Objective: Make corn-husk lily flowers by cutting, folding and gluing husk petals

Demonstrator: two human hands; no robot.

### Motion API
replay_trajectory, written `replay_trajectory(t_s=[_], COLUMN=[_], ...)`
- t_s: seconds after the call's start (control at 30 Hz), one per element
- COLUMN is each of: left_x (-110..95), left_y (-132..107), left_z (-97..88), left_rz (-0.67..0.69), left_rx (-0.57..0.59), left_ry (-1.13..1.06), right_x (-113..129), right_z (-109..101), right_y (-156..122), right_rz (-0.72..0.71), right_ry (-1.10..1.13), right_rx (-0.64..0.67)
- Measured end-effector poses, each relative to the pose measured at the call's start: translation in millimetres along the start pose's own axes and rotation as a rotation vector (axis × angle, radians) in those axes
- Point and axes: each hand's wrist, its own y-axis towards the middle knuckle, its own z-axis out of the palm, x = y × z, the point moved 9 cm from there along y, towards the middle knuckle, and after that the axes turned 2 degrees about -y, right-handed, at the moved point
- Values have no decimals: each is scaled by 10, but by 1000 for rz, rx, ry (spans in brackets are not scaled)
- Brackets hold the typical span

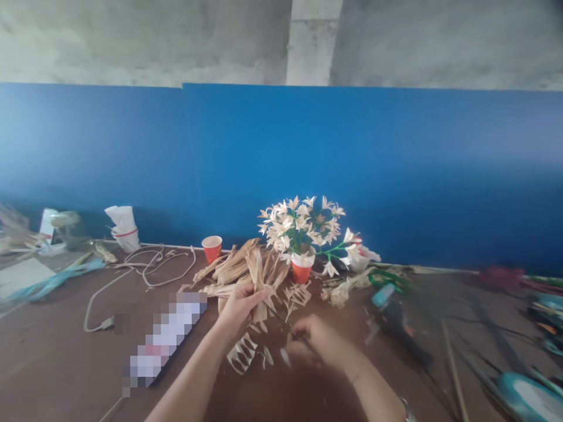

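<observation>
My left hand [240,306] is closed around a dried corn husk strip [258,280] pulled from the pile of husks [240,266] on the brown table [57,357]. My right hand [314,344] is closed on a thin dark tool [284,323], likely scissors, whose tip points toward the husk. Cut husk petal shapes [241,353] lie on the table between and below my hands. A red cup with white husk flowers on green stems [303,231] stands just behind the pile.
An empty red cup [212,247] and white cables [149,266] lie at the back left. A glue gun [389,313], green wire [387,278] and thin sticks [453,369] lie to the right. A blue wall [352,164] runs behind the table.
</observation>
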Motion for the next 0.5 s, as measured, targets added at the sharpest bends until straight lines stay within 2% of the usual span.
replay_trajectory(t_s=[0.23,0.37,0.5], left_x=[-105,-118,-93], left_y=[21,34,41], left_z=[-146,-176,-176], left_rz=[98,114,105], left_rx=[-131,-145,-136], left_ry=[125,176,153], right_x=[67,88,35], right_z=[42,40,36], right_y=[-63,-48,-13], right_rz=[53,6,21], right_ry=[-11,-96,-112], right_rx=[27,16,-5])
